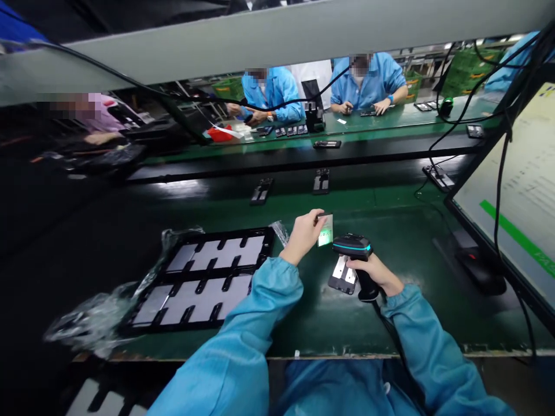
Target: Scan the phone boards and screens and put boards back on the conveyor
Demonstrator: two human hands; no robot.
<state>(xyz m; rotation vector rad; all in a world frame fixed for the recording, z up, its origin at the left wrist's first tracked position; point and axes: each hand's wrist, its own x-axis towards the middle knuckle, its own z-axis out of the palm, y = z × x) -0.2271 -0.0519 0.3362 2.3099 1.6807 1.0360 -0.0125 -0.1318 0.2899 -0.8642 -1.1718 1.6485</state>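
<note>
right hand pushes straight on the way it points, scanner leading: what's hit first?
Probably the flat piece pinched in the left hand: the scanner in the right hand faces it. Depth is unclear from one view, so it might miss.

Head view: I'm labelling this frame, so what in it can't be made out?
In the head view:
Battery in the left hand: its print, too small to read.
Opened phone: its top end, behind the barcode scanner and right hand.
Monitor: text blurred, right side cut off by the picture's edge.
Black tray: near right corner, behind the left sleeve.
</note>
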